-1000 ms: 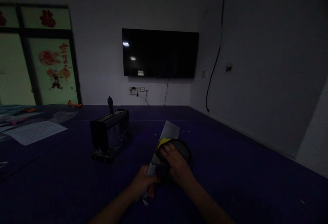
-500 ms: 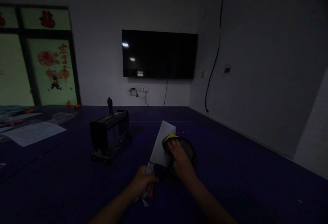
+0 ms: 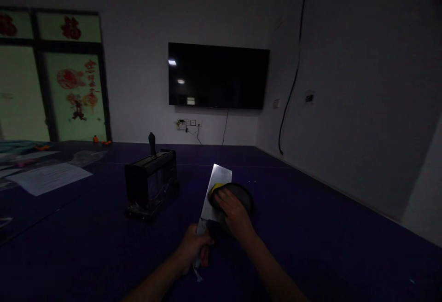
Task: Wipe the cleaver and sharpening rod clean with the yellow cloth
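To the right of the black, box-shaped stand with clear sides point(image 3: 136, 189), a broad rectangular, silver-coloured blade point(image 3: 209, 204) is held at a slant above the table. The person's left hand point(image 3: 193, 246) is clamped round its handle, which has a pale wrapping point(image 3: 201, 227). The right hand point(image 3: 235, 212) lies with its fingers on a rounded dark-grey cloth with a yellow patch point(image 3: 243, 196), against the blade's face; whether its thumb grips underneath cannot be told.

The likeliest mishap is a cut, should the cloth slip and let the fingertips pass over an edge. The loose wrapping end might also let the handle turn under sideways pressure.

The dark blue-purple tabletop point(image 3: 293, 237) spreads beneath the stand. Left of the stand lie a white printed sheet point(image 3: 51, 178) and crumpled clear plastic point(image 3: 88, 157). Beyond it, a wide black television point(image 3: 217, 76) hangs on a pale wall; a pale-green glass door with red decorations point(image 3: 78, 95) stands beyond to its left. The room is dim.
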